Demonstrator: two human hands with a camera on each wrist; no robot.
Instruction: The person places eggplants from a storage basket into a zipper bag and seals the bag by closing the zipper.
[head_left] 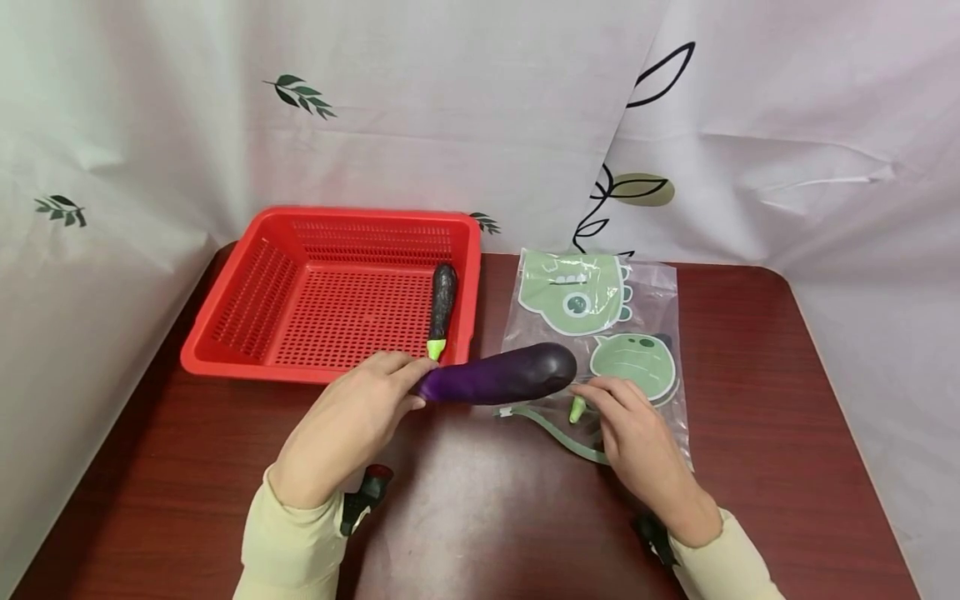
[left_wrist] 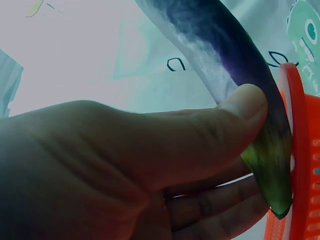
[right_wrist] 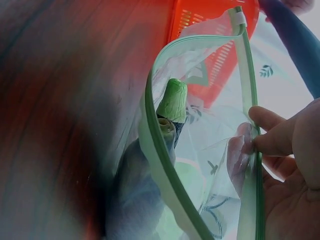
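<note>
A long purple eggplant (head_left: 498,377) hangs over the table, level, its stem end gripped between the thumb and fingers of my left hand (head_left: 348,425). In the left wrist view the eggplant's greenish stem end (left_wrist: 270,175) shows below the thumb (left_wrist: 245,102). My right hand (head_left: 637,437) pinches one edge of a clear zip bag (head_left: 573,292) with green dinosaur prints. In the right wrist view the bag's green zip rim (right_wrist: 160,135) gapes open. Inside lie a vegetable with a light-green end (right_wrist: 172,100) and a greyish-purple one (right_wrist: 137,187).
A red perforated basket (head_left: 330,362) stands at the back left. Against its right wall leans a dark, wrinkled vegetable (head_left: 443,300) with a light-green end. White leaf-printed cloth (head_left: 450,108) hangs behind the brown table (head_left: 780,400).
</note>
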